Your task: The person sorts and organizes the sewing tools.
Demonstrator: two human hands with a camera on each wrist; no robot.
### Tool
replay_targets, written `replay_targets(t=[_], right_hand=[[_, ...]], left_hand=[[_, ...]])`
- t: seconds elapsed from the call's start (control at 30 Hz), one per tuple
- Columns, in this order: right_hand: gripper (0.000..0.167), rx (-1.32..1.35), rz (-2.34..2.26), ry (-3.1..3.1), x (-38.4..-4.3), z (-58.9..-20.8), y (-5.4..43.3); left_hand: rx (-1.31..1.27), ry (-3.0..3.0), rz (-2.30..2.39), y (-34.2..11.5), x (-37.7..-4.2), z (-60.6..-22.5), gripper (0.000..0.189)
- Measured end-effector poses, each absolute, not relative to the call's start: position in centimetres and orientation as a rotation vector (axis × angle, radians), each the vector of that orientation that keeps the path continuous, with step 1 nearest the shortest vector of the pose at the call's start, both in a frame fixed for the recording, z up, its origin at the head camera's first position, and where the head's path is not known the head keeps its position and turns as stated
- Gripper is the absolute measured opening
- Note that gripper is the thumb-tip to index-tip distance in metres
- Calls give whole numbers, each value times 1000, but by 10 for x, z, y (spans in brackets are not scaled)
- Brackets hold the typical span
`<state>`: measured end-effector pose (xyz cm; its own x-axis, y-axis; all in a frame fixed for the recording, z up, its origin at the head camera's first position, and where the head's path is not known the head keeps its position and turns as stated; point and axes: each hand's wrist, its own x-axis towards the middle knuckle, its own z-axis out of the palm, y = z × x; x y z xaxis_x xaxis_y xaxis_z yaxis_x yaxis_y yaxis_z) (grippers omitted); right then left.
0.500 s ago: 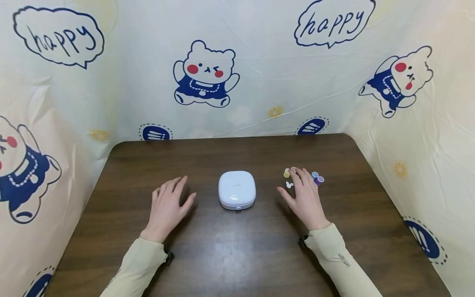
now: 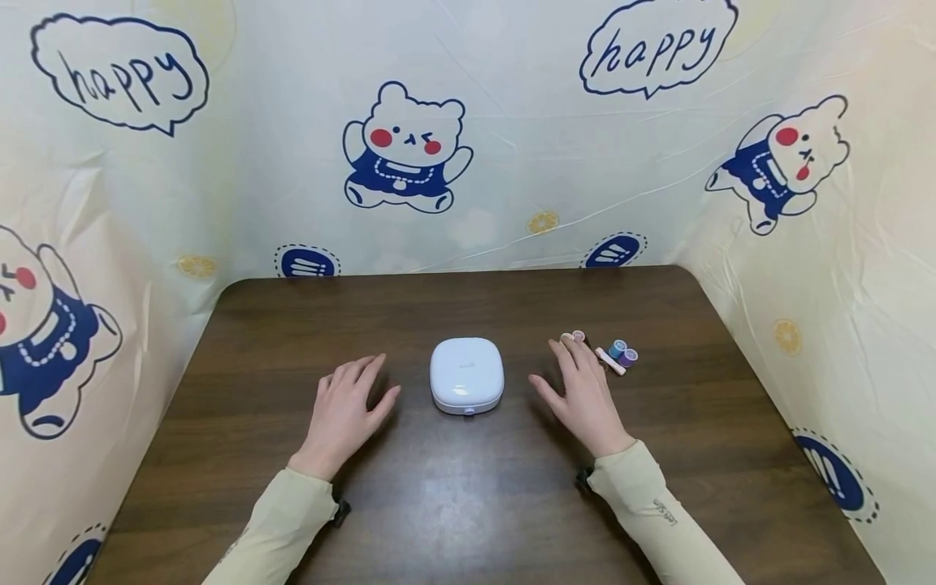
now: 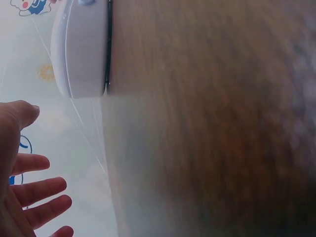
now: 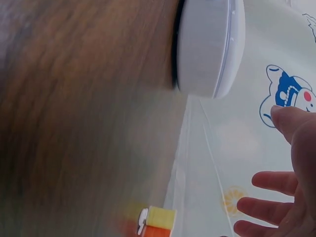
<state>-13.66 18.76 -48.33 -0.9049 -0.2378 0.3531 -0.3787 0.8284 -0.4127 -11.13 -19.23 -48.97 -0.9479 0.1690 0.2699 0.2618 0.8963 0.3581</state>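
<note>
A white rounded-square case (image 2: 466, 374) with a small front catch sits closed on the table, between the two hands. To its left, the left hand (image 2: 342, 421) hovers with fingers spread, apart from the case; in the left wrist view the case's side (image 3: 86, 49) shows beyond the thumb. My right hand (image 2: 585, 398) is on the other side, its fingers loosely extended and holding nothing. Small thread spools lie by its fingertips, including a blue one (image 2: 617, 348) and a purple one (image 2: 630, 357). Yellow (image 4: 161, 217) and orange (image 4: 157, 231) spools show in the right wrist view.
A slim pale strip (image 2: 610, 361) lies beside the blue and purple spools. The brown wooden table (image 2: 468, 520) backs onto a printed cloth (image 2: 504, 122) with bears, which also hangs along both sides.
Both hands have shifted inward toward the white case, the left one rightward and the right one leftward. The pale strip beside the spools, previously covered by the right hand, now shows.
</note>
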Motion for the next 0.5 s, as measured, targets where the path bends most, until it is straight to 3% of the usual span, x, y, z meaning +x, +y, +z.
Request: replay_targets(t=[0.5], right_hand=[[70,533,697,-2765,-136,-483,171]], left_hand=[[-391,-2817,-676,-175,-116,-491,64]])
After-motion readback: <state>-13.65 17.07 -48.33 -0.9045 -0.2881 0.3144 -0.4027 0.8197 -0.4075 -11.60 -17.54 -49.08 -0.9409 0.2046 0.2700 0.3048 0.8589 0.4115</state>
